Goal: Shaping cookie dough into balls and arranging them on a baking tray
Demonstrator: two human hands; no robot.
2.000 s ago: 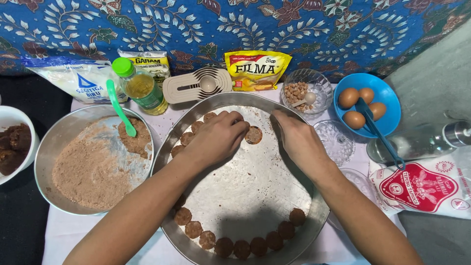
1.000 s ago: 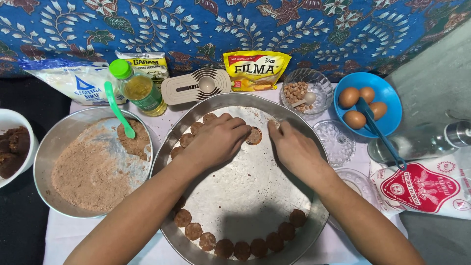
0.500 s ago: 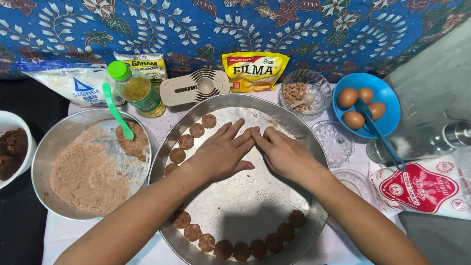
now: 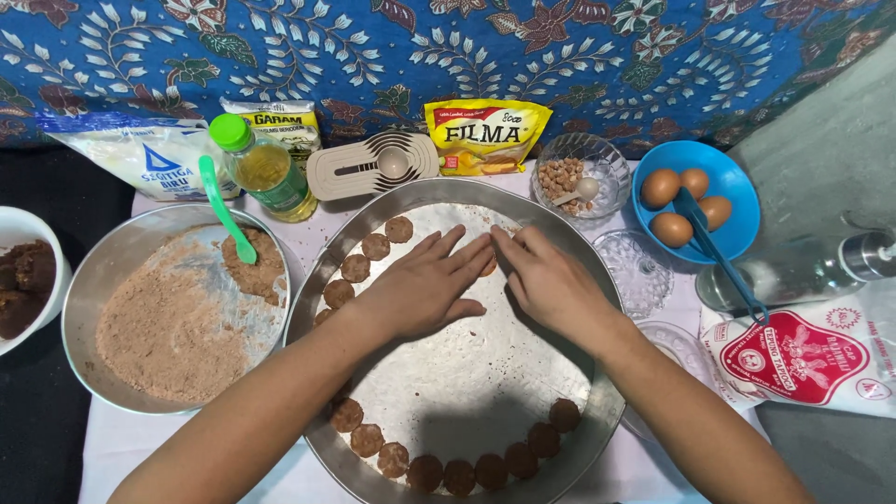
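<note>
Large round metal tray [image 4: 597,411], centre of the bench [image 4: 187,448]. Both hands lie in its upper half, palms down, fingers straight and close together, fingertips meeting. Left hand [image 4: 425,285] points up and right; right hand [image 4: 551,280] points up and left. Between the fingertips sits one brown dough ball [image 4: 489,266], mostly hidden; whether it is pinched cannot be told.

Dough balls along the tray rim: five visible in the upper-left arc [image 4: 376,246], about seven in the lower arc [image 4: 459,475], with some hidden under the left forearm.

Left of the tray: one metal bowl [image 4: 89,280] of brown crumbs, a green spatula [image 4: 227,210] lying in it, handle pointing up and slightly left. One white bowl [image 4: 23,229] at the far left edge.

Behind the tray: one oil bottle [image 4: 266,173] with green cap, upright; one yellow packet [image 4: 485,135]; one small glass bowl [image 4: 607,168] of nuts.

Right: one blue bowl [image 4: 737,187] holding four eggs [image 4: 661,188].
</note>
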